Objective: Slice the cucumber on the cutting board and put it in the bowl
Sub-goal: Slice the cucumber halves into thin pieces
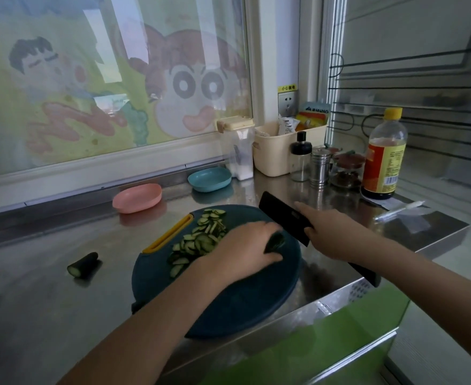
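Observation:
On the dark blue cutting board (228,295) my left hand (242,248) grips the short dark remainder of a cucumber (276,241). My right hand (331,232) holds a black knife (283,215) by its handle, index finger along the blade's top, with the blade just right of the cucumber piece. A pile of cucumber slices (198,240) lies on the board's far left part. Another cucumber piece (82,264) lies on the steel counter to the left. A pink bowl (137,197) and a blue bowl (209,179) stand behind the board.
At the back right stand a clear container (238,151), a cream basket (287,148), several spice jars (319,168) and a dark sauce bottle (383,157). A pen (398,211) lies right of the knife. The counter's front edge (340,295) runs beside the board.

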{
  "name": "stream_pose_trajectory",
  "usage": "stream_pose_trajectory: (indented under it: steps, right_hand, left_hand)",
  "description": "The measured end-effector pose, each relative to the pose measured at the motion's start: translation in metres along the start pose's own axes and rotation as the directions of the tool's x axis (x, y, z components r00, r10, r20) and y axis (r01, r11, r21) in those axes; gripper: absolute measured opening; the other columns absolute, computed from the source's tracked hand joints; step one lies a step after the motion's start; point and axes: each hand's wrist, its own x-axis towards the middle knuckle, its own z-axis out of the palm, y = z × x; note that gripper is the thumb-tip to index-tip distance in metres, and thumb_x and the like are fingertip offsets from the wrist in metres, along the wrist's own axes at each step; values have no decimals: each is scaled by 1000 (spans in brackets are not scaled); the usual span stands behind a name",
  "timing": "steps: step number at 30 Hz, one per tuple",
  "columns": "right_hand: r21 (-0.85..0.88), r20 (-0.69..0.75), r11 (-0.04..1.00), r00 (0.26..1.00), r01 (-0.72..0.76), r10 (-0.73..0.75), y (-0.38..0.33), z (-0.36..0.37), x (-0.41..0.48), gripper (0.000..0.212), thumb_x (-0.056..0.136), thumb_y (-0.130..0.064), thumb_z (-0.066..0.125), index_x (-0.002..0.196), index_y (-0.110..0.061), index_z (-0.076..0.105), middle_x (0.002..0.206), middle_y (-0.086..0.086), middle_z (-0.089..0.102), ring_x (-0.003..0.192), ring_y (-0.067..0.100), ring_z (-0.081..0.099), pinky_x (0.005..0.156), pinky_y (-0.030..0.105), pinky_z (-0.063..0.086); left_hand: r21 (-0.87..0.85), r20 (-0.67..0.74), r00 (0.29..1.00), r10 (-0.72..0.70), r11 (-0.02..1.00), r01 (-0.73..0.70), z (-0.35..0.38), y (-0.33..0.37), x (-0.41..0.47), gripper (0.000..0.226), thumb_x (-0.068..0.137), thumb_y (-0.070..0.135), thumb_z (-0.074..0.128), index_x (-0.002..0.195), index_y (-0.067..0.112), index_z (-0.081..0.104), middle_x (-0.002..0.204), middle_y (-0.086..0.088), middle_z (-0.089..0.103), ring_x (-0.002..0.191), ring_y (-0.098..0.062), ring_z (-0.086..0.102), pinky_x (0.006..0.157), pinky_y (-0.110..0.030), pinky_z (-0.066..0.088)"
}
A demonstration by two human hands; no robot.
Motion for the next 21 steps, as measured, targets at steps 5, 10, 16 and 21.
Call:
stream_pose_trajectory:
  steps: [5,10,16,21]
  right_hand:
    - [-1,-78,997,994,78,-78,5,4,5,52,95,-14,40,145,-27,28,108,11,64,89,24,60,66,27,43]
    - [3,-61,995,993,103,-103,1,7,26,56,95,-14,38,147,-32,25,113,10,62,95,26,59,68,25,38]
    - [-20,-6,988,988,152,-153,-4,14,32,60,93,-11,42,147,-28,22,111,12,60,93,27,59,67,27,37]
    - [-20,40,985,984,172,-171,-9,18,24,62,95,-12,38,150,-26,13,99,12,58,68,17,45,60,23,36]
  left_hand:
    - [-61,-88,987,-138,989,133,16,-5,15,39,89,24,63,125,14,50,122,-7,59,112,-22,55,92,-31,43]
    - [-97,-107,976,-191,979,181,26,-10,24,33,91,25,59,123,15,57,120,-5,61,111,-21,54,91,-28,40]
    - [-138,-177,969,-175,979,151,34,-17,24,29,94,23,55,122,18,60,114,-3,56,107,-18,53,83,-21,35]
    - [-161,-194,963,-185,975,155,36,-16,27,26,92,19,57,117,16,63,113,-3,59,106,-19,54,84,-23,37]
